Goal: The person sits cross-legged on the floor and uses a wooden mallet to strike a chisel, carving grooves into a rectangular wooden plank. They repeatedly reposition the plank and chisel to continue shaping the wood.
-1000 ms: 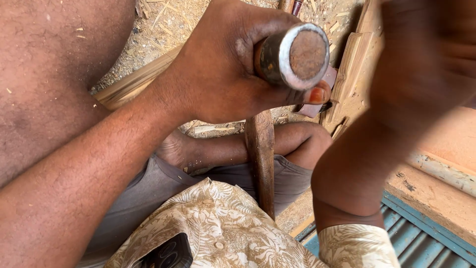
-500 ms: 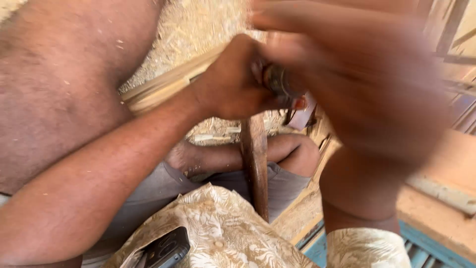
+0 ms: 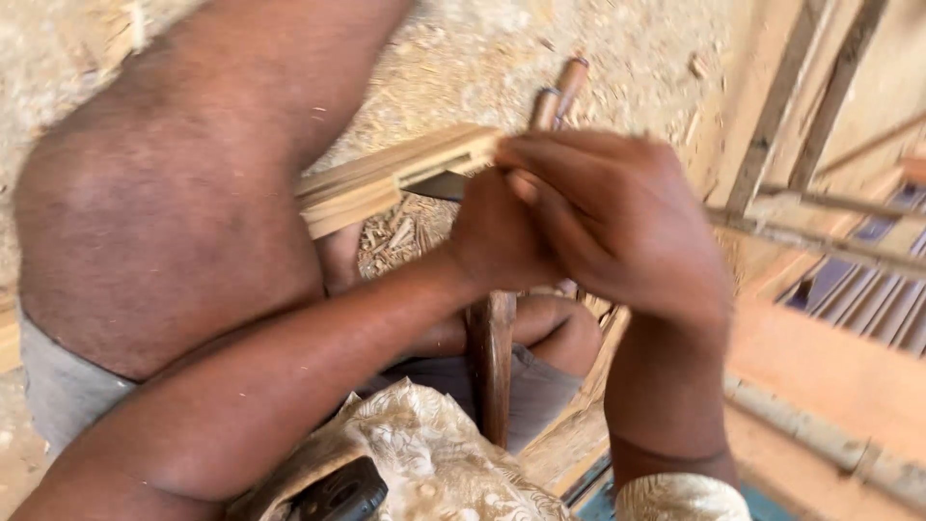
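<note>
My left hand is closed around the top of a hammer, whose brown wooden handle hangs down between my legs; the head is hidden under my hands. My right hand lies over the left, its fingertips against the end of a pale grooved wooden strip that runs left across my bare knee. A dark metal sliver shows at the strip's end. What the right hand grips is hidden.
Sawdust and shavings cover the ground, with two round tool handles lying beyond my hands. A wooden frame and blue corrugated sheet are at the right. A dark phone rests on patterned cloth.
The hammer's metal face, in plain sight a second ago, is now covered. My right hand came down over the left, and the grooved strip's end has come into sight.
</note>
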